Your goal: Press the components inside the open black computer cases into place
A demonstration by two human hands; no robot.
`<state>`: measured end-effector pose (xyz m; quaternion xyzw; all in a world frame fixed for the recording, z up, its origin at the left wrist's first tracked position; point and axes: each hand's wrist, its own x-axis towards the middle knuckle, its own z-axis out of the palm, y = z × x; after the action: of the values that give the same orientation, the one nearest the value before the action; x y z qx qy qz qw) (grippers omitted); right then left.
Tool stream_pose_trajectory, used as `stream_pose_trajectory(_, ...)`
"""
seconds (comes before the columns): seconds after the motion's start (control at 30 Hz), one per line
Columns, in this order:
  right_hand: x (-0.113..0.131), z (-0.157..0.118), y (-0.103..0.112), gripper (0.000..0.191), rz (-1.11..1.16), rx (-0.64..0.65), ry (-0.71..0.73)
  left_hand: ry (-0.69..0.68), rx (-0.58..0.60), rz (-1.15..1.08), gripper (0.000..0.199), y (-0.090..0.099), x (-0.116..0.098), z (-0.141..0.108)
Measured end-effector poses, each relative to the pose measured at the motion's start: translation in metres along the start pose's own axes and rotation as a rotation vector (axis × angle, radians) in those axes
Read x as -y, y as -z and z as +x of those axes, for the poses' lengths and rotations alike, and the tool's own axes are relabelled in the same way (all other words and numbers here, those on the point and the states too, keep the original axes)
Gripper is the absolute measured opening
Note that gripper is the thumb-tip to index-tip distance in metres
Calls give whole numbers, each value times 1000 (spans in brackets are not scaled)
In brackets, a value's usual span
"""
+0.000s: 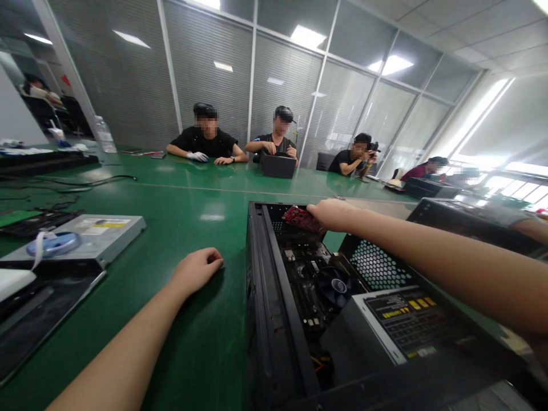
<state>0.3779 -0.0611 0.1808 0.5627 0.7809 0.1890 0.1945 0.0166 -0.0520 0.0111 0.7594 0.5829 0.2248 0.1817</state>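
Observation:
An open black computer case (pixel 278 319) lies on the green table (pixel 188 211), with a fan (pixel 338 285) and a labelled power supply (pixel 406 319) inside. My right hand (pixel 336 215) reaches over the far end of the case. Its fingers are closed on a red circuit board (pixel 302 218), tilted above the mainboard (pixel 299 279). To the left of the case, my left hand (pixel 199 269) rests on the table, fingers curled together, and nothing shows in it.
At left are a silver optical drive (pixel 115 231) with a blue tape roll (pixel 55 244) on it, a black panel (pixel 55 302) and cables (pixel 98 181). Several people sit across the table, one at a dark box (pixel 278 165). Another dark case (pixel 462 225) stands at right.

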Motion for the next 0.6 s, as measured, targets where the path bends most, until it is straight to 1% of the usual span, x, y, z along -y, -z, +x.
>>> stream_pose_trajectory(0.07, 5, 0, 2, 25, -13, 21, 37, 8, -1, 5, 28, 0, 1, 0)
stream_pose_trajectory(0.17, 18, 1, -3, 21, -14, 30, 78, 11, 0, 15, 28, -2, 3, 1)
stream_pose_trajectory(0.3, 32, 12, -13, 22, 45, 82, 130, 4, 16, 23, 29, -2, 3, 2)
stream_pose_trajectory(0.37, 32, 13, -11, 25, 70, 116, 148, -4, 26, 25, 30, 0, 2, 1)
stream_pose_trajectory(0.4, 28, 11, -8, 31, 92, 116, 151, -9, 30, 23, 30, 0, 2, 1)
stream_pose_trajectory(0.47, 18, -8, 4, 47, 193, 90, 170, -20, 33, 11, 30, 2, 2, 0)
stream_pose_trajectory(0.5, 11, -24, 10, 55, 287, 72, 203, -24, 34, 5, 29, 3, 3, -1)
stream_pose_trajectory(0.57, 2, -71, 18, 68, 517, 20, 290, -27, 28, -6, 27, 3, 3, -2)
stream_pose_trajectory(0.6, 0, -100, 18, 70, 627, -7, 339, -27, 22, -11, 26, 3, 3, -3)
